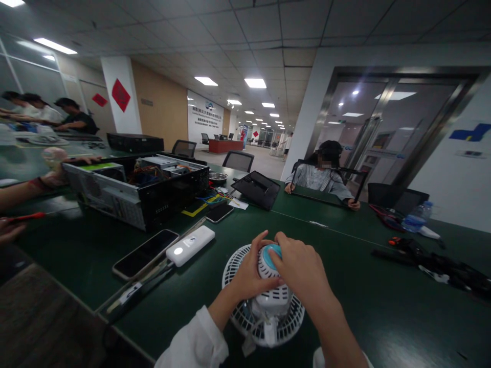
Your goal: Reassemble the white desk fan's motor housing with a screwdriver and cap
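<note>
A small white electric fan (295,319) lies with its round grille down on the green table, its motor housing pointing up. On top of the housing is a light-blue round cap (271,255). My left hand (245,276) wraps round the left side of the housing, thumb across its near side. From the right, my right hand (303,263) curls over the top, with its thumb on the blue cap and its fingers at the far rim. A short white cord or bracket hangs at the fan's near side.
Left of the fan lie a white power bank (192,244), a phone (146,253) and a smaller phone (219,212). Behind stands an opened computer case (153,189), with another person's hands at far left. Opposite, a seated person holds a black frame (318,200). A water bottle (418,217) stands right.
</note>
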`<state>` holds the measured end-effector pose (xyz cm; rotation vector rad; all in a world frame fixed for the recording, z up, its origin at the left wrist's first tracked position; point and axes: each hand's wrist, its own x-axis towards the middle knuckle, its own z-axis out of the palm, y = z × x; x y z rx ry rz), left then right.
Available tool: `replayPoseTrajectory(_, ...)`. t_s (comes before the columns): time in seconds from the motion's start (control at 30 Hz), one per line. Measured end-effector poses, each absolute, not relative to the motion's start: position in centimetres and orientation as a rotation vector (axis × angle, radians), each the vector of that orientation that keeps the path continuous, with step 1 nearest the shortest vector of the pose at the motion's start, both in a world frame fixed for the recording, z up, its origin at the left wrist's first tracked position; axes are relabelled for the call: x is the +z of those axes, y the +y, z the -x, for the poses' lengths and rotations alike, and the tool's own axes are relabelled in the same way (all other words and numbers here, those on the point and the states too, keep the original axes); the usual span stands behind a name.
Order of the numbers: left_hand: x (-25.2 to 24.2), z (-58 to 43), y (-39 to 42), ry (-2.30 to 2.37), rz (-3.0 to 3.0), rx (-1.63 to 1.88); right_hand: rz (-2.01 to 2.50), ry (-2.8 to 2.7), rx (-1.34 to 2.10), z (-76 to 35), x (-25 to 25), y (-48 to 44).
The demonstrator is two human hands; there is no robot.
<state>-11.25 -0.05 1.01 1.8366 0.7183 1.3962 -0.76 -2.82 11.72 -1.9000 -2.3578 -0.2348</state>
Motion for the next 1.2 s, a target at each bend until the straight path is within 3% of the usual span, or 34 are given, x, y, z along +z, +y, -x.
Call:
replayPoseTrajectory(0.2,0.9,11.3,-0.1,0.764,-1.835,1.414,2.014,-2.190,-0.117,0.9,11.8,-2.4)
replayPoseTrajectory(0.47,0.9,11.3,0.1,0.745,-1.813,1.407,1.335,-2.474,0.211,-3.5,12.3,-2.0)
replayPoseTrajectory(0.87,0.9,11.5,0.1,0.757,-1.842,1.399,1.260,-2.535,0.446,-4.4,12.4,-0.9)
replayPoseTrajectory(1.2,1.1,11.4,0.1,0.737,-1.811,1.435,1.875,-2.307,-0.136,0.3,11.6,-1.9)
